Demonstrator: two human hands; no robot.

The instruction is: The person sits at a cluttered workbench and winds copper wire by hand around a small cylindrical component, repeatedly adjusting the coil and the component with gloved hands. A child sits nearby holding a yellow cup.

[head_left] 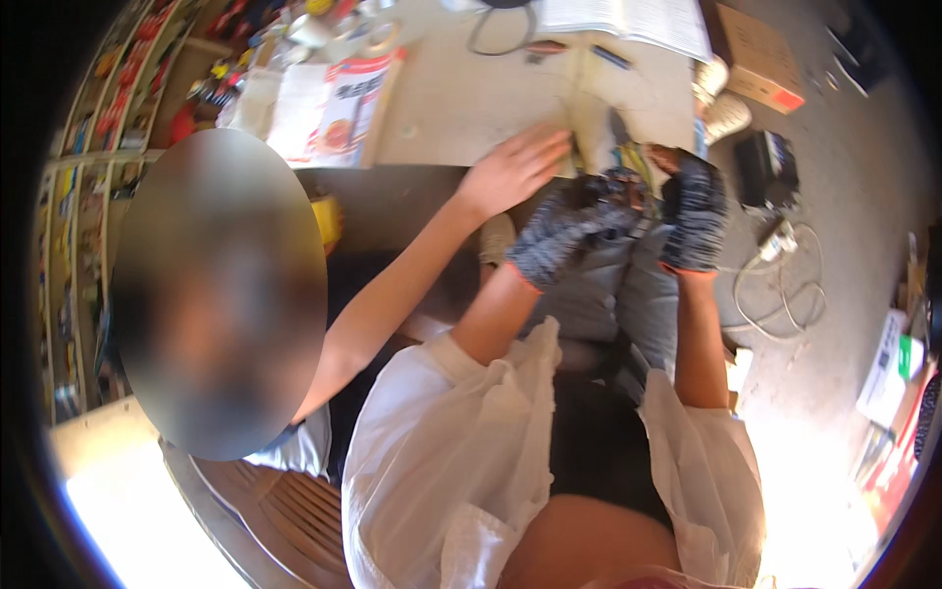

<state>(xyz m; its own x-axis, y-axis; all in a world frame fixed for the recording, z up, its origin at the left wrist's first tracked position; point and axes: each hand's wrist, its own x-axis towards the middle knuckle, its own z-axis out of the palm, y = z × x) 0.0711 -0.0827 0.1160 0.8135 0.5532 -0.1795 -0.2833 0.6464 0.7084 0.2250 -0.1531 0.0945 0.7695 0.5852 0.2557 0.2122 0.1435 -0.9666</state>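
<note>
My left hand [569, 228], in a grey knitted glove with an orange cuff, is closed around a small dark part with a coppery middle [622, 187]. Yellow, green and blue wires [631, 160] rise from its far side. My right hand [696, 211], gloved the same way, is curled in beside the part and wires, its fingertips bent inward; what they pinch is too blurred to tell. All this is over my lap at the table's near edge. To the left, another person's bare hand [518, 169] lies flat on the table [442, 108], close to my left glove.
An open book [628, 22], a dark pen-like tool [611, 57] and a red-and-white booklet [351, 108] lie on the table. At the right, the floor holds a carton [756, 59], a black box [767, 169] and a looped pale cable [785, 294]. Stocked shelves [98, 128] line the left.
</note>
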